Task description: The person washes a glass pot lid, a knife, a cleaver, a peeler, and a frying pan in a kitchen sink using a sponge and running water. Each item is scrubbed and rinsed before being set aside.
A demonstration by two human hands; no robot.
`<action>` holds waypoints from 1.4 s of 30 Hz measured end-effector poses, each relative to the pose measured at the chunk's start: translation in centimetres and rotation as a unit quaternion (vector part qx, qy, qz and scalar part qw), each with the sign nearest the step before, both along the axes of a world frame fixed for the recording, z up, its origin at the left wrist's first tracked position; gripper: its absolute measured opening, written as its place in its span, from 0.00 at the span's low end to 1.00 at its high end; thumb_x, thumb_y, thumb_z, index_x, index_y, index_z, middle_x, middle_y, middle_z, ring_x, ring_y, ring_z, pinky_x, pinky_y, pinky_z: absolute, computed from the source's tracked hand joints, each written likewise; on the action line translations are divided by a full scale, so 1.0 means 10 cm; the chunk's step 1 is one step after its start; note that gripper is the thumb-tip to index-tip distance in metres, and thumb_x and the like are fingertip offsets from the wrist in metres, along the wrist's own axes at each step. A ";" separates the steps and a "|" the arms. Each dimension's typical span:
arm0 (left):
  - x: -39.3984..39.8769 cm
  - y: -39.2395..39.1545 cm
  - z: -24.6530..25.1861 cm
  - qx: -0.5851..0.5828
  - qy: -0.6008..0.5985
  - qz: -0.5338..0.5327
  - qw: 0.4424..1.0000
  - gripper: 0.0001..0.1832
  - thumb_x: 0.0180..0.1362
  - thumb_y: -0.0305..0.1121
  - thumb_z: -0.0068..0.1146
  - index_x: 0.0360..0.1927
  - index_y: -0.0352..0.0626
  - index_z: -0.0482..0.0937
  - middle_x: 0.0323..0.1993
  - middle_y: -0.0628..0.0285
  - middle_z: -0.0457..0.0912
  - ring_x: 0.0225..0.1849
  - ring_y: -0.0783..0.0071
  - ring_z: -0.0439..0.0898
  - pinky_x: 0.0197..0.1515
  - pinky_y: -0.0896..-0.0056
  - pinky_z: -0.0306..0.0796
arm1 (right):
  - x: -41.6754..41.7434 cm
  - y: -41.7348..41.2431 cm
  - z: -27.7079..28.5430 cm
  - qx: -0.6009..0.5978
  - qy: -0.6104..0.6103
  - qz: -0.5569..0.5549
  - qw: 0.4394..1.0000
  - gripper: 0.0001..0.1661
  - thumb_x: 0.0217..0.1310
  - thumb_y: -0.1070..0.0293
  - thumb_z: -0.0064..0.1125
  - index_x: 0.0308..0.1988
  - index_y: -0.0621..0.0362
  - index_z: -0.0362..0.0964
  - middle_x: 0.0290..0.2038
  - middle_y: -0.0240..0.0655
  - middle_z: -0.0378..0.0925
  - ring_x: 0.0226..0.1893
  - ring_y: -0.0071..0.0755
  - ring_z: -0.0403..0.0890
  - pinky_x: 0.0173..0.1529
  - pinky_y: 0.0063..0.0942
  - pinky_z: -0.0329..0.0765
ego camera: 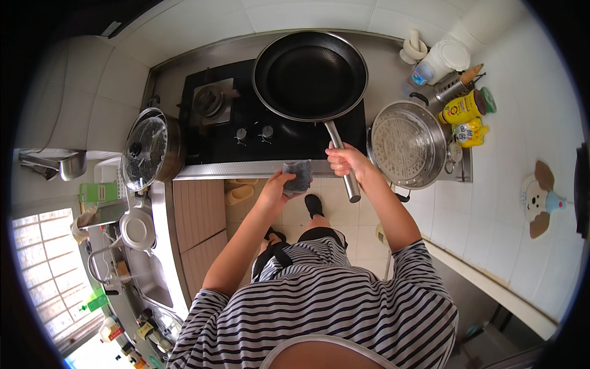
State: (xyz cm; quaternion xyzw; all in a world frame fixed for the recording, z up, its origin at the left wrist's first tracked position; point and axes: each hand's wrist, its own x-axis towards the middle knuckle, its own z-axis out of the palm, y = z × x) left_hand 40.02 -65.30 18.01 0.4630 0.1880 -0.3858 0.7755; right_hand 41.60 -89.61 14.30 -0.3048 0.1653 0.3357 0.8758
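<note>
A black frying pan [311,76] with a metal rim is over the right part of the black glass gas hob [207,143], its dark inside facing up. My right hand [349,161] is closed around the pan's steel handle. In my left hand [278,187] is a folded grey cloth or scouring pad [297,177], pinched under the thumb, in front of the hob's front edge. The cloth and the pan are apart. Whether the pan rests on the burner beneath it cannot be seen.
A steel steamer pot [408,143] stands right of the hob, with bottles and sauce packs [469,131] beyond. On the left are a glass-lidded pot [146,150], the bare left burner [209,101] and the sink [152,276]. A mortar [411,50] is at the back right.
</note>
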 end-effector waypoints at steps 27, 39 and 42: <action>0.06 -0.76 0.44 0.027 -0.084 0.066 0.994 0.10 0.57 0.29 0.60 0.37 0.36 0.71 0.32 0.56 0.80 0.30 0.71 0.80 0.33 0.70 0.77 | -0.43 0.43 0.74 -0.029 -0.018 0.040 0.999 0.09 0.61 0.71 0.49 0.39 0.55 0.56 0.16 0.24 0.58 0.11 0.18 0.58 0.13 0.20 0.55; -1.05 0.26 0.95 0.019 -0.094 0.211 0.973 0.12 0.59 0.27 0.57 0.43 0.34 0.70 0.36 0.53 0.81 0.32 0.69 0.81 0.31 0.72 0.79 | -1.19 1.46 1.34 -0.064 -0.038 0.164 0.984 0.22 0.64 0.71 0.46 0.56 0.53 0.53 0.17 0.27 0.58 0.09 0.18 0.58 0.10 0.21 0.56; -1.44 0.64 1.09 0.008 -0.094 0.262 0.960 0.12 0.59 0.25 0.57 0.44 0.34 0.69 0.34 0.55 0.81 0.30 0.71 0.80 0.29 0.73 0.78 | -1.48 1.81 1.33 -0.060 -0.032 0.188 0.980 0.27 0.65 0.71 0.44 0.62 0.50 0.49 0.17 0.29 0.59 0.09 0.19 0.59 0.10 0.20 0.58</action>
